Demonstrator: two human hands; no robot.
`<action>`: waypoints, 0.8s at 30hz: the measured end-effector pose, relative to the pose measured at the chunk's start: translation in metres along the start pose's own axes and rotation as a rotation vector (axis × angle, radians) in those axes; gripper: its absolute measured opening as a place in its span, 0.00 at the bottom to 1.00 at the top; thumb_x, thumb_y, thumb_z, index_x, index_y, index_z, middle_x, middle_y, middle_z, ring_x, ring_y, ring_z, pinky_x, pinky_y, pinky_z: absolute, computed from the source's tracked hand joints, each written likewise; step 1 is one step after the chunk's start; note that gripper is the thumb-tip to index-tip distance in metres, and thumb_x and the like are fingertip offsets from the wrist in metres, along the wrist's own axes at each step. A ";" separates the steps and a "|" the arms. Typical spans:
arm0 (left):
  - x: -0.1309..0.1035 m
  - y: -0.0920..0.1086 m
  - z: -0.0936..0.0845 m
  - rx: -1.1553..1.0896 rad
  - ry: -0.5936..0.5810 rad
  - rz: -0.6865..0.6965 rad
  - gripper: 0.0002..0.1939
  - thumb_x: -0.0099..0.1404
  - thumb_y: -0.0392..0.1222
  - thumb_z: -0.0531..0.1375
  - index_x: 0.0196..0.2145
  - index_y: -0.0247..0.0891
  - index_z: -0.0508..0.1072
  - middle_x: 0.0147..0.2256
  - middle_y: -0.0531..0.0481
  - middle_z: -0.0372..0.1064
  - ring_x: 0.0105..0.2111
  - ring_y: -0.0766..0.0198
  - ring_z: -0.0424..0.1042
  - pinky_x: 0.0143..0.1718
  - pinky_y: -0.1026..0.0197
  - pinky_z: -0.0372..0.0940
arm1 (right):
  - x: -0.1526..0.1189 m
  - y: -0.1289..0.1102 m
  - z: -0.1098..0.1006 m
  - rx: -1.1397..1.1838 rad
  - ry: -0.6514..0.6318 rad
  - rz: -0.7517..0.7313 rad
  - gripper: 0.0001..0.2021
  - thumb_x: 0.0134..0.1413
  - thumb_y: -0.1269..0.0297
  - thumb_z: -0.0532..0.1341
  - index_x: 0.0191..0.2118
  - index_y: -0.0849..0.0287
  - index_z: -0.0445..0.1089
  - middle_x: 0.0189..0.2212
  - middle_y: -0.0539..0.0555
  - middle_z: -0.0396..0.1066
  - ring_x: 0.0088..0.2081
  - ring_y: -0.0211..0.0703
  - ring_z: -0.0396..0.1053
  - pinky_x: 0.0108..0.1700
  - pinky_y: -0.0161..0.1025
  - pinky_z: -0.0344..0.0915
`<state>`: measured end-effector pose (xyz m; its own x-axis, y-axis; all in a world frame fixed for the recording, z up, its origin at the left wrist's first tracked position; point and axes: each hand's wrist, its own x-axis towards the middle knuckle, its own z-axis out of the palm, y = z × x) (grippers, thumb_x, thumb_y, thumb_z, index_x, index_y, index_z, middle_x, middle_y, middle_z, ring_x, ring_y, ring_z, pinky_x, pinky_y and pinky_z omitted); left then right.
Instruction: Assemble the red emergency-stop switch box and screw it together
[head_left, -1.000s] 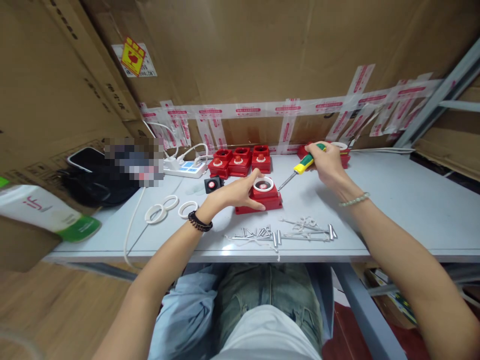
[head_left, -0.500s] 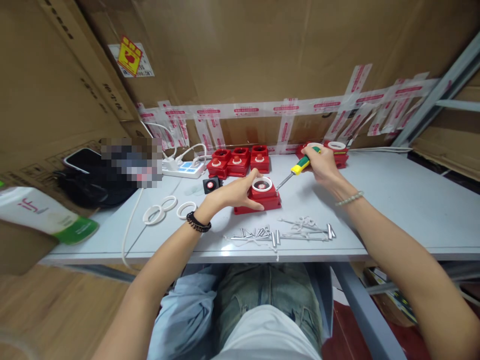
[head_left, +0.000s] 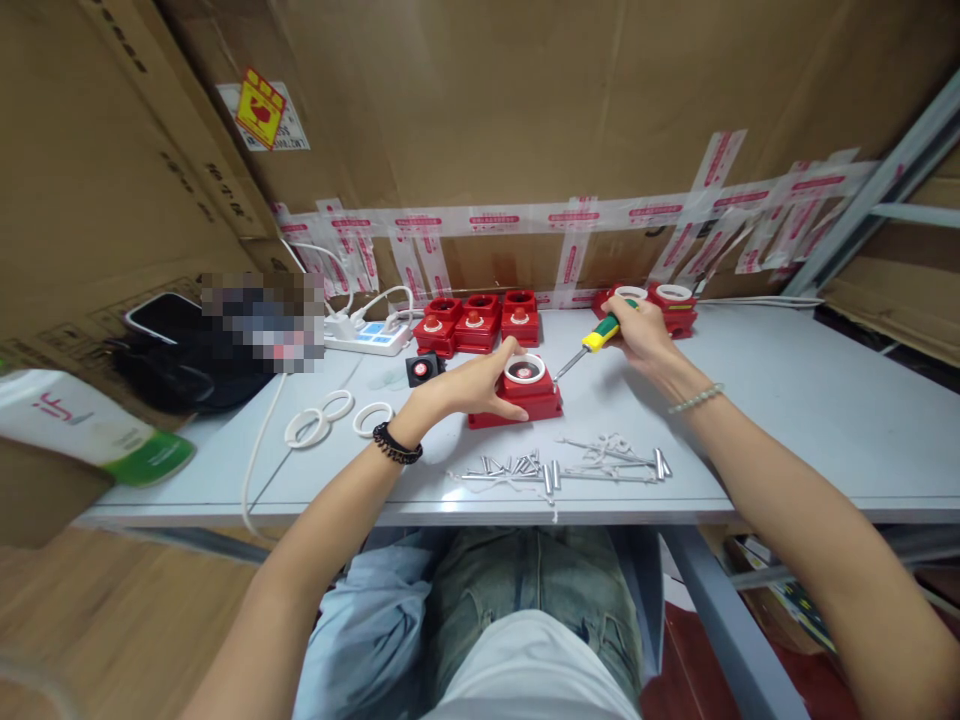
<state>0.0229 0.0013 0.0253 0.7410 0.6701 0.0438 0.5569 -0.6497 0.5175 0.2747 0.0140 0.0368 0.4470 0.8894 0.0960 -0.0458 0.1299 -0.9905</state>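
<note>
My left hand (head_left: pixel 491 385) grips the left side of a red box-shaped housing (head_left: pixel 536 405), thumb along its near side and fingers behind. On top of that housing sits a white ring (head_left: pixel 524 369) around a dark round centre. My right hand (head_left: pixel 637 328) is closed around the green and yellow handle of a screwdriver (head_left: pixel 596 338). The screwdriver slants down to the left, its tip at the housing's right end. Whether the tip sits in a screw is too small to tell. In front of the housing lie several metal screws and pins (head_left: pixel 517 466) and small rods with white cords (head_left: pixel 611 460).
Behind stand several red housings (head_left: pixel 476 325), with two ringed ones (head_left: pixel 675 308) at the back right. Loose white rings (head_left: pixel 307 428) and a black square part (head_left: pixel 424 370) lie left. A power strip (head_left: pixel 367 336), white cable (head_left: pixel 262 440), phone (head_left: pixel 171 318) and green-white bottle (head_left: pixel 90 425) are farther left.
Both hands keep their hold in nearly the same place. The screwdriver's handle looks slightly turned in my right hand, its tip still at the housing's right end.
</note>
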 end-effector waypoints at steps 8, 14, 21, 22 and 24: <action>0.001 -0.002 0.001 0.014 -0.005 0.002 0.41 0.51 0.57 0.68 0.55 0.40 0.55 0.61 0.37 0.61 0.51 0.46 0.71 0.48 0.51 0.65 | 0.003 0.008 0.000 -0.001 -0.007 -0.014 0.06 0.40 0.72 0.60 0.21 0.57 0.61 0.15 0.42 0.58 0.17 0.32 0.61 0.18 0.32 0.69; 0.001 -0.002 0.001 0.032 0.009 -0.011 0.43 0.51 0.58 0.68 0.56 0.40 0.54 0.58 0.36 0.63 0.50 0.46 0.72 0.47 0.52 0.65 | -0.001 0.004 0.001 -0.033 -0.011 -0.058 0.06 0.39 0.72 0.60 0.19 0.58 0.61 0.15 0.43 0.58 0.17 0.33 0.61 0.16 0.32 0.67; 0.001 0.001 0.001 -0.012 0.012 0.011 0.39 0.51 0.55 0.68 0.54 0.41 0.56 0.61 0.37 0.61 0.52 0.45 0.71 0.50 0.49 0.65 | -0.005 -0.003 0.001 -0.089 -0.006 -0.241 0.03 0.40 0.70 0.59 0.23 0.56 0.63 0.15 0.42 0.59 0.17 0.34 0.62 0.15 0.31 0.62; 0.001 0.002 0.001 -0.012 0.009 0.005 0.39 0.50 0.55 0.68 0.54 0.41 0.56 0.61 0.37 0.61 0.52 0.45 0.71 0.50 0.49 0.65 | -0.006 -0.005 0.001 -0.106 -0.006 -0.300 0.03 0.40 0.69 0.59 0.23 0.56 0.63 0.15 0.42 0.59 0.16 0.34 0.62 0.15 0.31 0.62; 0.001 0.002 0.001 -0.008 0.007 -0.008 0.38 0.50 0.54 0.68 0.53 0.41 0.56 0.62 0.36 0.60 0.53 0.45 0.71 0.50 0.50 0.65 | -0.012 -0.011 0.000 -0.156 -0.014 -0.421 0.04 0.40 0.68 0.60 0.23 0.55 0.63 0.16 0.43 0.58 0.16 0.34 0.61 0.15 0.32 0.61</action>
<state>0.0249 0.0000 0.0261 0.7341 0.6776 0.0454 0.5595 -0.6414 0.5250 0.2705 0.0021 0.0465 0.3858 0.7789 0.4945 0.2736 0.4152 -0.8676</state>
